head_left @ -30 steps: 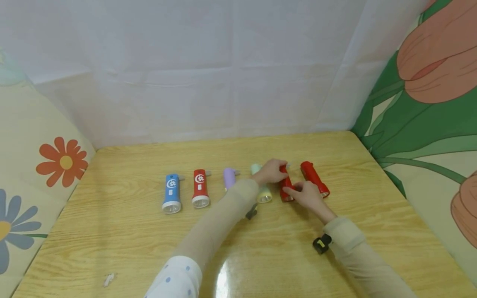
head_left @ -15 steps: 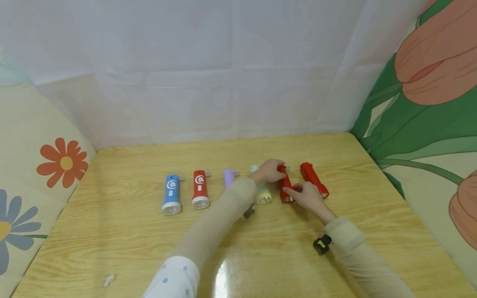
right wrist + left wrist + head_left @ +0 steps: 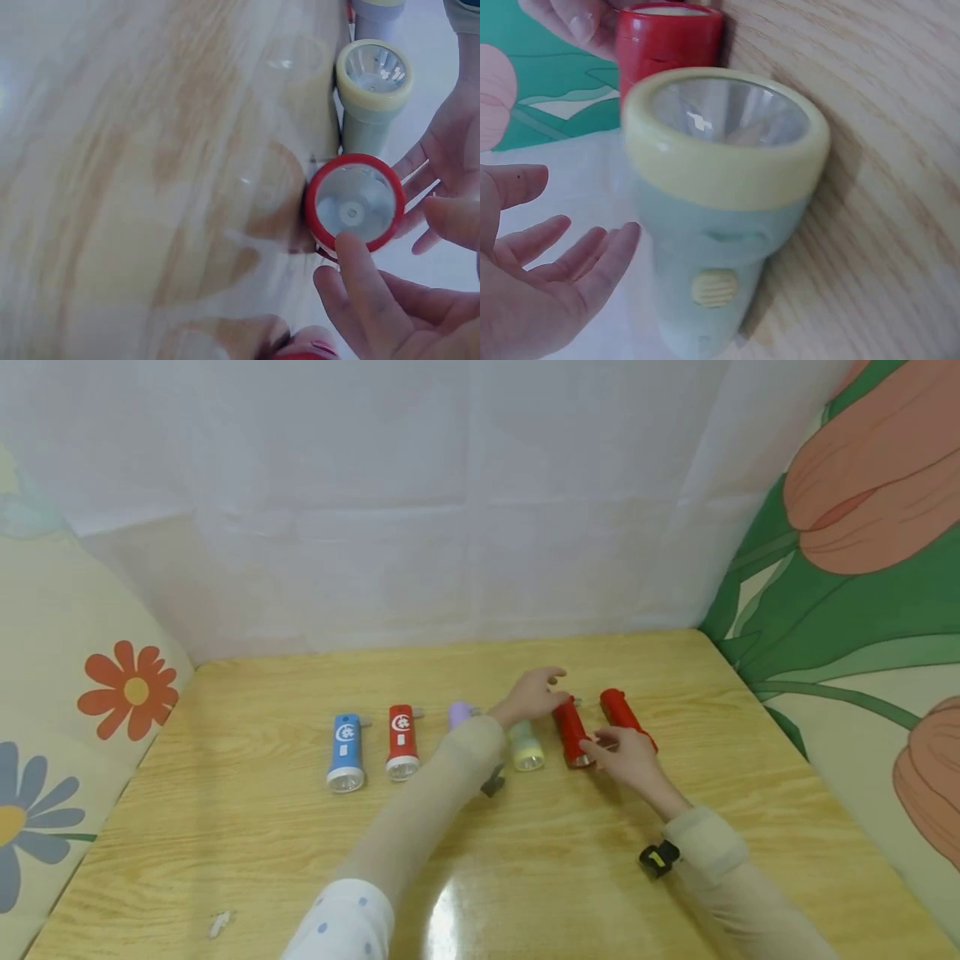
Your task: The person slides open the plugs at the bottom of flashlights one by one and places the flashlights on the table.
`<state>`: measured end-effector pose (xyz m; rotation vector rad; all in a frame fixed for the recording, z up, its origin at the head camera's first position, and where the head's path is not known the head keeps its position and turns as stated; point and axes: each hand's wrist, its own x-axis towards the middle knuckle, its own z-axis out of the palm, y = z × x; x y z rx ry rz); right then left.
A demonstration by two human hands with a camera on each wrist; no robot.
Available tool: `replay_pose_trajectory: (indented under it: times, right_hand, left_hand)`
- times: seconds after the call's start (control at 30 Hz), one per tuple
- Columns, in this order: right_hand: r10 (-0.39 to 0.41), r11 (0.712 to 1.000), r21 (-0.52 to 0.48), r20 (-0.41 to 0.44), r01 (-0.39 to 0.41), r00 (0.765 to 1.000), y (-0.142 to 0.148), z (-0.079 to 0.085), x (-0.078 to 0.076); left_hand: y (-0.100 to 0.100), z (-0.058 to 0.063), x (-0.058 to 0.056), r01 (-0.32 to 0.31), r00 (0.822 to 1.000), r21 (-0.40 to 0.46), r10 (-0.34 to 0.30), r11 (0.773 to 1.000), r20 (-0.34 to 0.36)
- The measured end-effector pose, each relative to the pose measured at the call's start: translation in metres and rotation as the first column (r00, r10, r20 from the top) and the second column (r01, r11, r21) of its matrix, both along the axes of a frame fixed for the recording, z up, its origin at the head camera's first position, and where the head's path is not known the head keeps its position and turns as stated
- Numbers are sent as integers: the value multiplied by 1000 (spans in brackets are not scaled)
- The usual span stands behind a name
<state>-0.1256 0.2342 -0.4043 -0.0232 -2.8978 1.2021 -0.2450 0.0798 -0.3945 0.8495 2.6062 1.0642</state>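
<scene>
A red flashlight point(image 3: 572, 732) lies on the table, its lens end toward the person. My left hand point(image 3: 531, 696) is just above and left of its far end, fingers spread and holding nothing. In the left wrist view that hand appears beside a mint-green flashlight with a yellow rim point(image 3: 727, 176). My right hand point(image 3: 628, 762) is at the lens end of the red flashlight, its fingers extended. One fingertip is at the red rim point(image 3: 356, 204) in the right wrist view; whether it touches cannot be told. A second red flashlight point(image 3: 621, 711) lies beyond my right hand, partly covered by it.
Further left in the same row lie a purple flashlight point(image 3: 460, 713), partly behind my left sleeve, a red-and-white one point(image 3: 402, 742) and a blue-and-white one point(image 3: 346, 753). A small white scrap point(image 3: 219, 924) is near the table's front left. A white cloth point(image 3: 375, 527) hangs behind.
My left hand has let go of the red flashlight and lifted slightly up and left. My right hand has loosened and shifted a little to the right. The red flashlight stays nearly in place.
</scene>
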Motion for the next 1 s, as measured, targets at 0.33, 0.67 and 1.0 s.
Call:
replay_pose_trajectory:
  times: [0.33,0.67,1.0]
  right_hand:
    - [-21,997,-76,-41,18,999,19,6,14]
    - [-55,994,-94,-9,54,998,41,10,28]
    - [-69,994,-78,19,70,997,54,9,28]
  left_hand:
    - [-7,6,9,-36,998,153,44,988,-45]
    - [2,10,21,2,1000,143,-2,990,1]
    - [12,6,19,21,1000,150,-22,988,7]
